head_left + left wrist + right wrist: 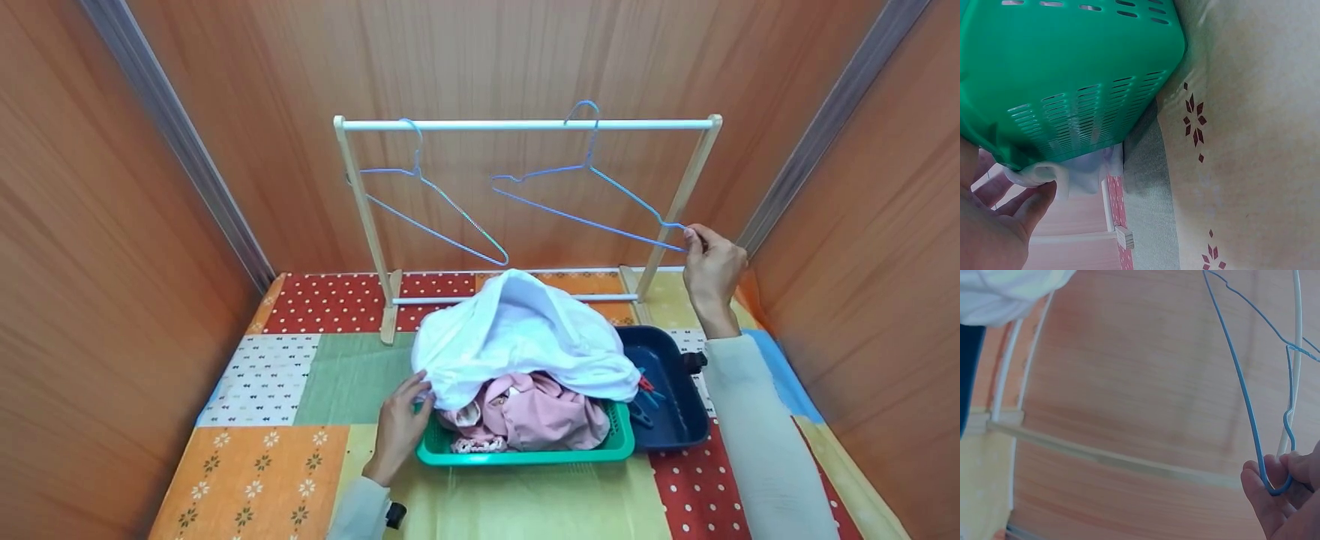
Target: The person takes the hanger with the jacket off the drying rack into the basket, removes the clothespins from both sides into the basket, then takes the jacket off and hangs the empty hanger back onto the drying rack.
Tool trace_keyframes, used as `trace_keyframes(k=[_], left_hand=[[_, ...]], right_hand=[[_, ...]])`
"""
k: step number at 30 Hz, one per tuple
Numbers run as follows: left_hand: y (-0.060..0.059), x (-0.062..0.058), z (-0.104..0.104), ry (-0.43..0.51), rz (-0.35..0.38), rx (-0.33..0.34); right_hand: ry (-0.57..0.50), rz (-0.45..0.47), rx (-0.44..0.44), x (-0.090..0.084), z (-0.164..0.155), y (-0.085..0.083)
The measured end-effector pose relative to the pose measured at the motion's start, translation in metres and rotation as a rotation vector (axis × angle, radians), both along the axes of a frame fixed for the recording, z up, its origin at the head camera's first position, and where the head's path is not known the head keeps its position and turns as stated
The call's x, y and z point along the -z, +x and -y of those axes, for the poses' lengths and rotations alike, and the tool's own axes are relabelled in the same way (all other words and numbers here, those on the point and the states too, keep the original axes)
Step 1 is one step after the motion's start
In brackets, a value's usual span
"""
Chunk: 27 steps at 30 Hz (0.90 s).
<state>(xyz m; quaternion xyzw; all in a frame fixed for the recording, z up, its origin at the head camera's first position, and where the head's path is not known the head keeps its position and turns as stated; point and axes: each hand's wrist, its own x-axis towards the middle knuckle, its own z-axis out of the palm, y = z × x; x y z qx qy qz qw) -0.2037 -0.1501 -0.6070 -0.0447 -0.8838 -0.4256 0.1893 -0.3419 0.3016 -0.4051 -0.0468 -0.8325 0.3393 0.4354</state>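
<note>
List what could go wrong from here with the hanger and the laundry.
1. The right hand pinches only the end corner of the right hanger, whose hook sits on the rail; a sideways pull might snag it or tip the light rack.
2. The white cloth is heaped above the green basket; the left hand's grip on its edge could drag the pink clothes out.
</note>
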Motion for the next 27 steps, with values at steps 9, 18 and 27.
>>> trace_keyframes(k=[9, 18, 27], left_hand=[[-0.001, 0.0, 0.0, 0.005, -0.018, -0.004], [0.001, -0.002, -0.001, -0.013, -0.012, 0.004], [0.0, -0.003, -0.001, -0.001, 0.006, 0.013]], right_hand=[[-0.002, 0.032, 0.021, -0.002, 0.006, -0.004], [0.033, 0.052, -0.002, -0.004, 0.009, -0.009], [0.04, 0.151, -0.026, 0.003, 0.007, -0.013]])
